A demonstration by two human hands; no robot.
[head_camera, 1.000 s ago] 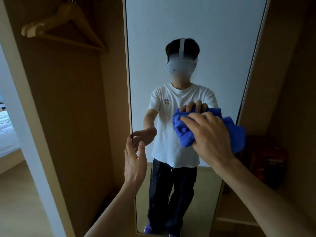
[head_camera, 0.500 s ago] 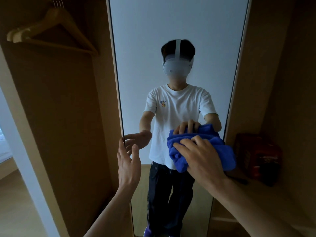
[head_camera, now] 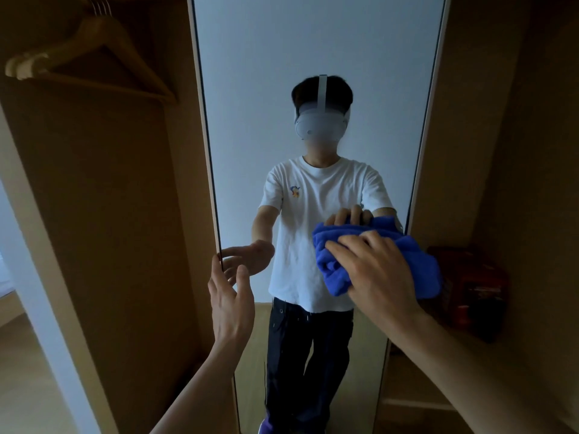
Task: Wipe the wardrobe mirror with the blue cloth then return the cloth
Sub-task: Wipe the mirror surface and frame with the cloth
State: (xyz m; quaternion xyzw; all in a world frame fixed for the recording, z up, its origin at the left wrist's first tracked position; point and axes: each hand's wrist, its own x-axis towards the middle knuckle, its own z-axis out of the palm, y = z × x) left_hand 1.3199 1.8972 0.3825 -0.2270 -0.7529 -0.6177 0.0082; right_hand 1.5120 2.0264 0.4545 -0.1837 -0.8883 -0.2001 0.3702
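In the right of the wardrobe, a wooden shelf carried a dark red box, which stood far back by the wall. A paler ledge ran lower down, nearer. Wooden floor showed at the near left.

A white short-sleeved T-shirt, dark trousers and white headset are worn.

No text can be read; the small emblem on the white T-shirt reflected in the mirror shows no legible letters.
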